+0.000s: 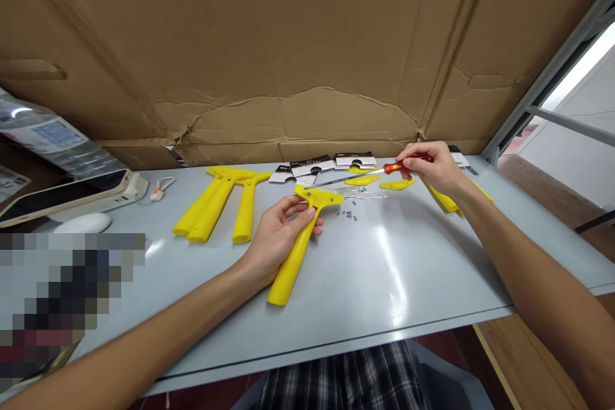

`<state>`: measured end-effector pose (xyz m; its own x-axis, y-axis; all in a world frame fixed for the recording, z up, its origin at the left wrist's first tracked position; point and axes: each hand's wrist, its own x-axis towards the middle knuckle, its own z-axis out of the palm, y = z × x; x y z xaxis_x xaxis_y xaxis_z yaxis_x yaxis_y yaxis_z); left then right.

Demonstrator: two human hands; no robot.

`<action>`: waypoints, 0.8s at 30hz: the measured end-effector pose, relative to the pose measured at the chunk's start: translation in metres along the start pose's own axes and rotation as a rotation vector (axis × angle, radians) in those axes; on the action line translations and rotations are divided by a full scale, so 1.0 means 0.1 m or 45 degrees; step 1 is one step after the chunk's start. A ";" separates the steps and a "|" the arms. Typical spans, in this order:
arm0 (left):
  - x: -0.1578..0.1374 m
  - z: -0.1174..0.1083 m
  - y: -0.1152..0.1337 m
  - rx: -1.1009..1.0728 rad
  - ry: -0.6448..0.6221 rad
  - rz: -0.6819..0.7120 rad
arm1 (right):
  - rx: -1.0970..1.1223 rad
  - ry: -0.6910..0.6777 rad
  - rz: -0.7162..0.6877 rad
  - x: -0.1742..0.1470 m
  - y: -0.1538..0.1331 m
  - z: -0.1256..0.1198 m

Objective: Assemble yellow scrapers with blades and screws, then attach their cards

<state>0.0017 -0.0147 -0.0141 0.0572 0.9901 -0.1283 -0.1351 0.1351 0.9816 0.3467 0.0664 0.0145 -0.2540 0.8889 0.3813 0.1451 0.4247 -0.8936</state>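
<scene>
My left hand (283, 230) is wrapped round the neck of a yellow plastic scraper (294, 262), whose wide head points away from me. In my right hand (430, 166) is a screwdriver (394, 167) with a red handle, held nearly level. Its long shaft reaches left to the scraper head, the tip at or just above a screw at the head's left end; contact I cannot tell. Loose screws (350, 214) lie on the table just right of the scraper head. Behind them are thin metal strips (368, 196) and small yellow cover pieces (396, 184).
More yellow scrapers (209, 211) lie at the left, others partly under my right forearm. Black-and-white blade packets (312, 165) line the back by the cardboard (298, 45). A phone on a white stand (96, 195), a white mouse (82, 223) and a plastic-wrapped bundle (52, 134) stand far left.
</scene>
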 end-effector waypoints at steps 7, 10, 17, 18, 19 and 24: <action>0.00 0.01 0.01 0.004 -0.002 -0.003 | -0.101 0.006 0.001 -0.02 -0.07 -0.01; 0.00 0.00 0.00 -0.005 -0.005 -0.003 | -0.086 0.019 0.003 -0.02 -0.09 -0.01; 0.01 0.00 -0.02 -0.002 0.008 0.000 | -0.147 0.044 0.005 -0.04 -0.17 0.03; 0.01 0.00 -0.01 -0.001 0.011 -0.002 | -0.144 0.046 0.003 -0.04 -0.17 0.03; 0.01 0.00 -0.01 0.000 0.014 -0.005 | -0.136 0.045 0.001 -0.04 -0.17 0.03; 0.00 0.00 0.01 -0.011 0.013 -0.010 | -0.099 0.046 0.016 -0.04 -0.16 0.02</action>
<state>0.0015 -0.0146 -0.0136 0.0478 0.9893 -0.1376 -0.1433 0.1431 0.9793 0.3439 0.0557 0.0266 -0.2173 0.8991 0.3799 0.2220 0.4246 -0.8778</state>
